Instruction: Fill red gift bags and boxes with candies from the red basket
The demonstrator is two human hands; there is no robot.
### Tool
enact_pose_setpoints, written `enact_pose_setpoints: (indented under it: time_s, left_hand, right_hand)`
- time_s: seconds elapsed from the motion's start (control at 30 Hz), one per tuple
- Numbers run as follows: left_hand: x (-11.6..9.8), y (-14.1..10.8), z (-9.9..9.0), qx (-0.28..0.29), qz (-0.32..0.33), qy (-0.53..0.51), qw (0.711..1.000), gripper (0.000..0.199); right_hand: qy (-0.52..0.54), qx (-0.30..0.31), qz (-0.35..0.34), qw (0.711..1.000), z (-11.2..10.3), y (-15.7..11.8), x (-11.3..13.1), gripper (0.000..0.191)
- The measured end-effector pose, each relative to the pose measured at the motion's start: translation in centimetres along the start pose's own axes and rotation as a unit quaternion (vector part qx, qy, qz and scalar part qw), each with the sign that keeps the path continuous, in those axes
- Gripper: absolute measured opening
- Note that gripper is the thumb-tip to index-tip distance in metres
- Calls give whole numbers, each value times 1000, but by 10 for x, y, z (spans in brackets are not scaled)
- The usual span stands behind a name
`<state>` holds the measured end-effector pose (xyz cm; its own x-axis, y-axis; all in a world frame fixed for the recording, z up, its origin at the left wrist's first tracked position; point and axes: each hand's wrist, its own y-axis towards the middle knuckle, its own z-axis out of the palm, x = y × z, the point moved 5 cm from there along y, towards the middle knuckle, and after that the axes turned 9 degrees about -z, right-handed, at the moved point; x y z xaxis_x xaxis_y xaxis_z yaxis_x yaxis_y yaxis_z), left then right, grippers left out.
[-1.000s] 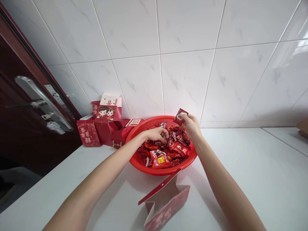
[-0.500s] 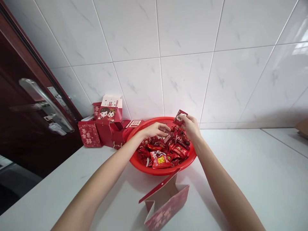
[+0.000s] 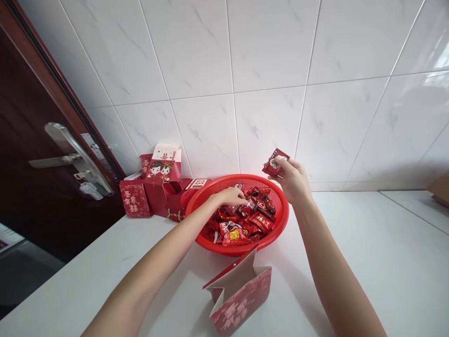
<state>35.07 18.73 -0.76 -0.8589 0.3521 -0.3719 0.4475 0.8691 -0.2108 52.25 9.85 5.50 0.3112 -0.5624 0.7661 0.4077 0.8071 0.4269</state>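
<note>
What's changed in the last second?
The right hand has moved rightward, still pinching its dark red packet. The left hand, lifted half a second ago, is back down at the wrapped packets, hold unclear. The red basket and open box stayed put.

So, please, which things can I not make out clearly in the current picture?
All in the head view:
Left hand: it is among the sweets, so whether it holds one is unclear.
Lower sweets in the basket: hidden by those on top.
Open box: its front wall hides the bottom inside.
Packet: the right hand covers part of its print.
Carton: cut off by the right edge.
</note>
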Motion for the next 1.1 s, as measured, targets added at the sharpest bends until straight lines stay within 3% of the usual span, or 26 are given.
enact_pose_setpoints:
  time_s: [0.1, 0.17, 0.27, 0.37, 0.43, 0.53, 0.7, 0.8, 0.93, 1.0, 1.1]
  left_hand:
    - [-7, 6, 10, 0, 1, 31, 1000, 28]
    - [-8, 8, 11, -25, 7, 26, 999, 21]
    - [-5, 7, 7, -58, 30, -13, 998, 8]
    - [0, 5, -5, -104, 59, -78, 990, 14]
    - [1, 2, -15, -145, 93, -186, 967, 24]
    - [0, -4, -27, -191, 151, -334, 911, 31]
    - [-6, -20, -42, -336, 227, -328, 853, 10]
    - [-8, -29, -46, -382, 248, -326, 828, 4]
    - [-15, -38, -46, -376, 270, -336, 820, 5]
    - [-16, -37, -45, -341, 265, -384, 816, 12]
    - [-10, -27, -41, -254, 196, -499, 805, 28]
  right_hand:
    - [-4, 0, 5, 1000, 2, -1, 2, 26]
    - [-11, 1, 11, 1000, 3, -2, 2, 27]
    - [-24, 8, 15, 1000, 3, -1, 1, 28]
    - [-37, 17, 20, 999, 1, 1, -1, 30]
    - [-47, 27, 29, 998, 0, 2, -4, 29]
    - [-55, 48, 68, 995, 0, 2, -11, 25]
    - [-34, 73, 141, 987, 2, -1, -28, 18]
    - [-10, 90, 149, 985, 4, -1, -34, 20]
    - [-17, 118, 134, 984, 6, -1, -41, 29]
    - [-50, 121, 110, 985, 5, -1, -42, 33]
    - [-79, 133, 80, 985, 7, -3, -39, 38]
